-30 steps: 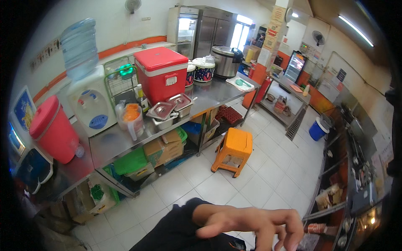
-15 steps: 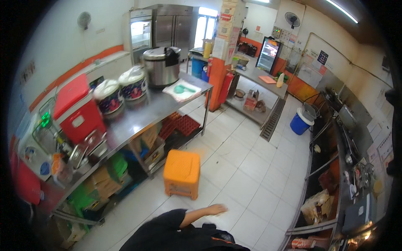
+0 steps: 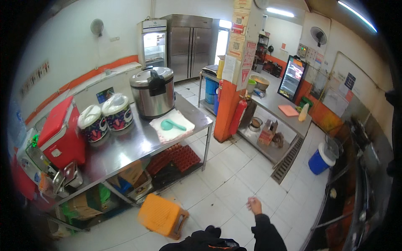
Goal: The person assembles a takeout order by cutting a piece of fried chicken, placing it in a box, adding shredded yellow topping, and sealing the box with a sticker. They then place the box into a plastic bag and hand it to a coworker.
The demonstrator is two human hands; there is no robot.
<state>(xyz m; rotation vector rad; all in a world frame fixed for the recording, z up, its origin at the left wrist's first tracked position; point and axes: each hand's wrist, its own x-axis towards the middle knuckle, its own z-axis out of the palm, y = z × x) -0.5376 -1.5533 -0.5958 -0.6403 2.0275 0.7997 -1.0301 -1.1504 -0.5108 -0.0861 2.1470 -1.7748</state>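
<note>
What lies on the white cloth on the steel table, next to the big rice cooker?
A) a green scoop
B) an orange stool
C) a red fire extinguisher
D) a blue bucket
A: a green scoop lies on the white cloth at the table's right end, just in front of the big rice cooker.

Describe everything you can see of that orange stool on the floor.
The orange stool looks like moulded plastic, with a flat square seat and short legs. It appears tilted rather than level, standing on the white floor tiles just in front of the steel table and its lower shelf. Nothing touches it; the person's right hand hangs apart from it, to its right. Its outline is slightly blurred.
</note>
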